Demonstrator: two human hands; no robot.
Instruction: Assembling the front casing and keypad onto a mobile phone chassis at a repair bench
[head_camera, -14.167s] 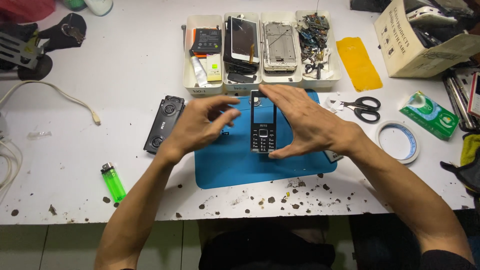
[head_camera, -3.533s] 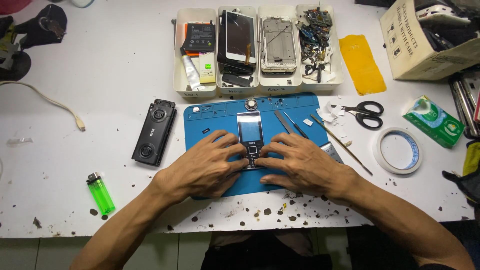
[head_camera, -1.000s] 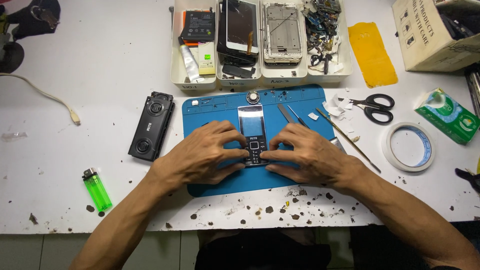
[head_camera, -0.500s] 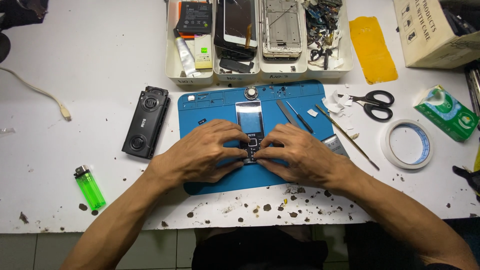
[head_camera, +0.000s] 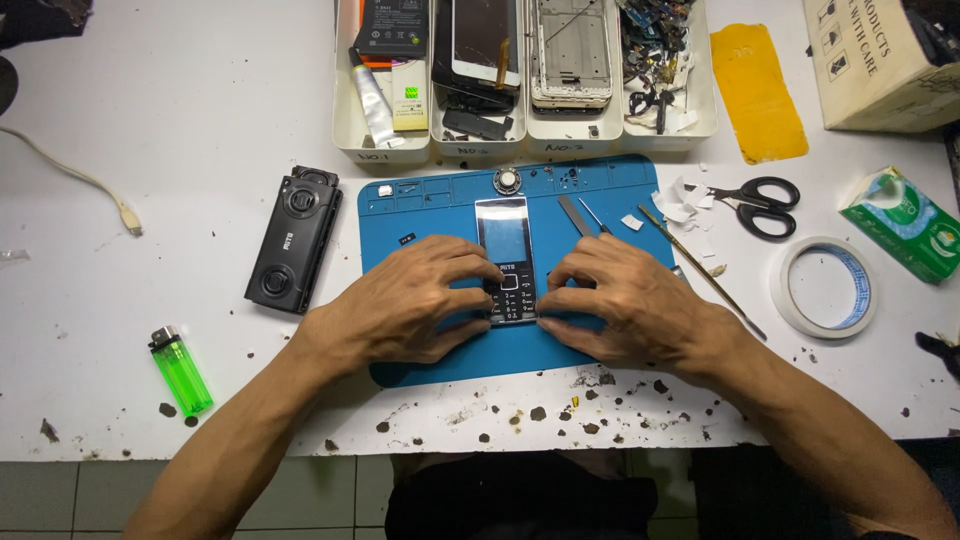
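Observation:
A black keypad phone (head_camera: 507, 250) lies flat on a blue work mat (head_camera: 440, 200) in the middle of the white table. My left hand (head_camera: 410, 305) presses on the phone's lower left side, fingertips on the keypad edge. My right hand (head_camera: 625, 300) grips the lower right side the same way. Both hands pinch the phone's bottom half from either side; the screen stays uncovered. Thin metal tools (head_camera: 585, 215) lie on the mat just above my right hand.
White trays (head_camera: 350, 140) with phone parts line the back. A black speaker (head_camera: 293, 240) and green lighter (head_camera: 180, 370) lie left; scissors (head_camera: 755, 205), tape roll (head_camera: 822, 287), a green packet (head_camera: 905, 225), a yellow cloth (head_camera: 755, 92) and a cardboard box (head_camera: 875, 60) lie right. Dark crumbs dot the front edge.
Both hands stay clamped on the phone's lower half over the last second, with only small finger shifts. Long before, they hovered over the phone while it stood higher on the mat.

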